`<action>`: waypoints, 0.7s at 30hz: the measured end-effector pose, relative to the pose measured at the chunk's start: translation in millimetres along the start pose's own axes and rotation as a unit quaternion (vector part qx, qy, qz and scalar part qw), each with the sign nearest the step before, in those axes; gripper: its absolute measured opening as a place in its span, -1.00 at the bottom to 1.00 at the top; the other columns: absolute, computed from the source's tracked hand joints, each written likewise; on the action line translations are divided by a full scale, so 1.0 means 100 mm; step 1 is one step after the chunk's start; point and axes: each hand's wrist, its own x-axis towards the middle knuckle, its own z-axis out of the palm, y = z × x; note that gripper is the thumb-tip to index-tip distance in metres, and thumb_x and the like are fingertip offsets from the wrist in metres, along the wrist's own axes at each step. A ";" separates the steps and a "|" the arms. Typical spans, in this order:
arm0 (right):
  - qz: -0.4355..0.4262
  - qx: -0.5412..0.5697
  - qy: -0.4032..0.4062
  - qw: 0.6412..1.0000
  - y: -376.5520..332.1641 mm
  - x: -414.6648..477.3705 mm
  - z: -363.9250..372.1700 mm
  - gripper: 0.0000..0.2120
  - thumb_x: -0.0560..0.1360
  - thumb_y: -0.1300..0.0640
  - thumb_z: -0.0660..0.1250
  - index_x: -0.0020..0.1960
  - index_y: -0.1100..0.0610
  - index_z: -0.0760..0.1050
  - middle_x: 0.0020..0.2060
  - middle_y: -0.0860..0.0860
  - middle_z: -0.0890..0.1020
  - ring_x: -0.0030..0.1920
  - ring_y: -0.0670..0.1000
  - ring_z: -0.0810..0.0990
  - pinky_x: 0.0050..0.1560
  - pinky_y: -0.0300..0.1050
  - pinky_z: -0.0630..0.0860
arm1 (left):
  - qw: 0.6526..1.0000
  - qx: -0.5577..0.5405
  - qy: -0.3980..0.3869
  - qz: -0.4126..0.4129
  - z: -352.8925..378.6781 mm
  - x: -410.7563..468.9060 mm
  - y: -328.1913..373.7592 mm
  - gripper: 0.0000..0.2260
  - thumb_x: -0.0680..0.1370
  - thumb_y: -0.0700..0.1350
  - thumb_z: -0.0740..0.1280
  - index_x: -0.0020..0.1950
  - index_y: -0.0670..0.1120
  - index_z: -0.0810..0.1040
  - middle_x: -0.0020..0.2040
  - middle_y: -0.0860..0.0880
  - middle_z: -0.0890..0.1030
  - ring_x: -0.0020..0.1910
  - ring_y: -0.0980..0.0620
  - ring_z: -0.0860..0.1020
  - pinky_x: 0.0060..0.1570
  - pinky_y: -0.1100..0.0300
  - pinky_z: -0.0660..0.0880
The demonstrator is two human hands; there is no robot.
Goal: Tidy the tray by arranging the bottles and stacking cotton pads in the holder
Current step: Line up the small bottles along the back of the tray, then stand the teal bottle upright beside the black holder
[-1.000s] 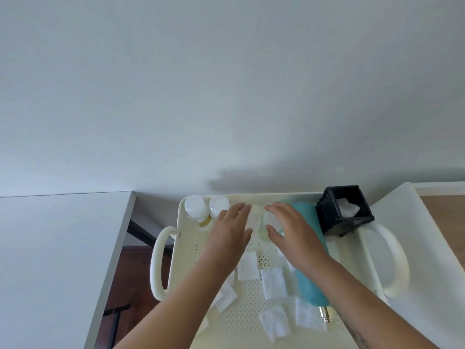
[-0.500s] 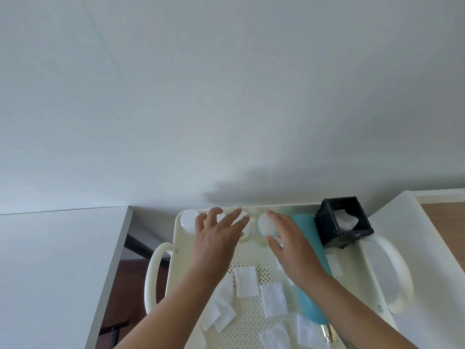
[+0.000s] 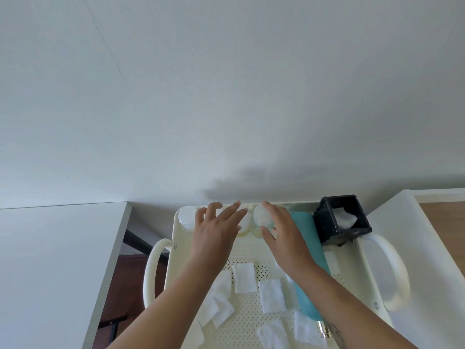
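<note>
On the cream perforated tray (image 3: 251, 250), both hands reach to the far edge where white-capped bottles (image 3: 186, 217) stand in a row: the left hand (image 3: 214, 233) hovers spread over the middle ones, and the right hand (image 3: 281, 235) has its grip around one cap. A teal bottle (image 3: 310, 260) lies beside the black holder (image 3: 339, 220), and square cotton pads (image 3: 245, 277) lie scattered on the tray's near half.

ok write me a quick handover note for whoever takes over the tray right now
Left hand: open, over the white-capped bottles at the cream perforated tray's far edge.
Right hand: fingers around one white-capped bottle; grip unclear.
Done: small bottles lined up at the back; one pad in the black square holder.
Left: stand the lying teal bottle, stack the loose white cotton pads in the holder.
</note>
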 end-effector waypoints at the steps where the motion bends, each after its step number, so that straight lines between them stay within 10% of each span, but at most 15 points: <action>1: 0.001 0.004 -0.001 1.000 0.00 0.00 0.00 -0.47 0.57 0.18 0.29 0.48 -0.05 0.23 0.38 -0.08 0.37 0.35 -0.08 0.39 0.31 0.01 0.46 | 1.000 -0.004 0.001 0.001 0.00 -0.01 0.00 -0.63 0.40 -0.14 0.55 0.17 0.04 0.60 0.23 0.09 0.63 0.12 -0.19 0.57 0.04 -0.07 0.48; 8: 0.009 0.038 0.003 0.999 0.02 -0.17 -0.01 -0.38 0.54 0.17 0.34 0.51 -0.07 0.17 0.38 -0.11 0.31 0.37 -0.13 0.35 0.31 -0.05 0.47 | 0.999 -0.044 0.010 -0.006 -0.02 -0.15 -0.05 -0.62 0.45 -0.12 0.50 0.25 -0.01 0.56 0.27 0.06 0.61 0.23 -0.18 0.52 0.13 -0.08 0.44; 14: -0.007 0.016 0.115 0.993 -0.07 -0.47 0.06 -0.61 0.53 0.13 0.32 0.33 -0.03 0.36 0.10 -0.17 0.42 0.09 -0.15 0.47 -0.07 -0.28 0.53 | 0.996 -0.082 0.038 -0.026 -0.08 -0.47 -0.13 -0.68 0.49 -0.04 0.45 0.22 0.02 0.55 0.17 0.09 0.60 0.18 -0.08 0.45 0.18 0.12 0.29; 21: -0.005 -0.063 0.019 0.998 -0.06 -0.75 0.30 -0.83 0.54 0.08 0.32 0.13 0.02 0.51 0.00 -0.18 0.53 0.05 -0.13 0.49 -0.07 -0.37 0.43 | 0.964 -0.205 -0.037 -0.162 -0.01 -0.93 -0.19 -0.68 0.49 -0.01 0.44 0.22 0.03 0.54 0.11 0.15 0.57 0.18 0.10 0.45 0.18 0.18 0.39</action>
